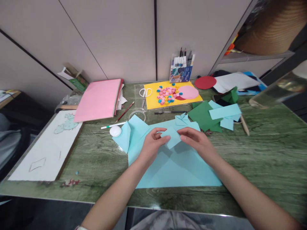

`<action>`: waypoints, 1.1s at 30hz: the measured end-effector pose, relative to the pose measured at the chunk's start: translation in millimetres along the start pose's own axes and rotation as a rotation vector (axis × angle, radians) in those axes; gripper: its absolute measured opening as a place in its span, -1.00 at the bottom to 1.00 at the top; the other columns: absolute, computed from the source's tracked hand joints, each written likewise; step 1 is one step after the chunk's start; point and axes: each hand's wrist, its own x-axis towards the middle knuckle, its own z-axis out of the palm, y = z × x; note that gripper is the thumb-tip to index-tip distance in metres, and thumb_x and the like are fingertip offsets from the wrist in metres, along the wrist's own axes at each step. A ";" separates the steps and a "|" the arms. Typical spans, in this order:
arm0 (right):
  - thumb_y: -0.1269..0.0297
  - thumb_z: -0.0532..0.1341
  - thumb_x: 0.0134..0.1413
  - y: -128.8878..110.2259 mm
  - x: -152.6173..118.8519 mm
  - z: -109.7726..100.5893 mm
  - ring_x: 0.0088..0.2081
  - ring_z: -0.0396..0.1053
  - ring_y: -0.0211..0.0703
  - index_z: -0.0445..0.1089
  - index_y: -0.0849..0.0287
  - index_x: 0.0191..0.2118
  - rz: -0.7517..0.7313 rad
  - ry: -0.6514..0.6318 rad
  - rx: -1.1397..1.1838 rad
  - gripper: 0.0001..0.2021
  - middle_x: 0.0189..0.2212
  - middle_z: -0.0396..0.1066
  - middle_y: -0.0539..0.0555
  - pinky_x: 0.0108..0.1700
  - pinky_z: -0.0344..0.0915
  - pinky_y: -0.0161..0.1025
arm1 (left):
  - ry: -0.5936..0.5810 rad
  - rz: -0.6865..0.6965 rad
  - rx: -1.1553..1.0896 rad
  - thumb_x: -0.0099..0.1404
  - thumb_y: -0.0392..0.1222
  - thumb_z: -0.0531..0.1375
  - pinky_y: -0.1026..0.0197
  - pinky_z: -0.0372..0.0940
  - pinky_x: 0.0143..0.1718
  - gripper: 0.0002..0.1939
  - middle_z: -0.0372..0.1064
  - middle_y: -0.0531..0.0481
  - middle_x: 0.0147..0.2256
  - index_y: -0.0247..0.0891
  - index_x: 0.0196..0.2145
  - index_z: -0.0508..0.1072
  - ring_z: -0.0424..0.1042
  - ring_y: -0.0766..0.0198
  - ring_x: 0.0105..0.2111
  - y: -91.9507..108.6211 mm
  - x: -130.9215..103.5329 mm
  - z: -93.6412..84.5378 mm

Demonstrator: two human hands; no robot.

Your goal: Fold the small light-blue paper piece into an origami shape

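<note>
Pinching small blue paper (171, 136) by left edge with left hand (154, 142), by right edge with right hand (197, 140); holding it between both, just above large blue sheet (177, 175) on bench (103, 163), near small folded piece (182, 119).

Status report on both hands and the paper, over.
Left hand gripping small blue paper; right hand at its edge. Large blue sheet beneath. Folded blue piece just beyond.

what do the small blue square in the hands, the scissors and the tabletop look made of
Small blue square: likely matte paper, flat with crisp straight edges. Scissors: smooth white handles, probably plastic; grey blades, likely metal. Tabletop: glossy, with bright reflections; the green wood-like grain could be wood or a print.
</note>
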 end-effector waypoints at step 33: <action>0.23 0.31 -0.15 15.1 7.5 1.2 -0.43 0.27 -0.26 0.28 0.05 -0.05 0.072 -0.256 0.256 -0.55 -0.48 0.26 -0.06 -0.39 0.21 -0.30 | -0.034 -0.251 -0.216 -0.09 -0.22 0.37 0.33 0.20 -0.48 -0.60 0.37 0.03 -0.46 -0.27 -0.24 0.43 0.36 0.37 -0.48 1.2 3.5 -0.5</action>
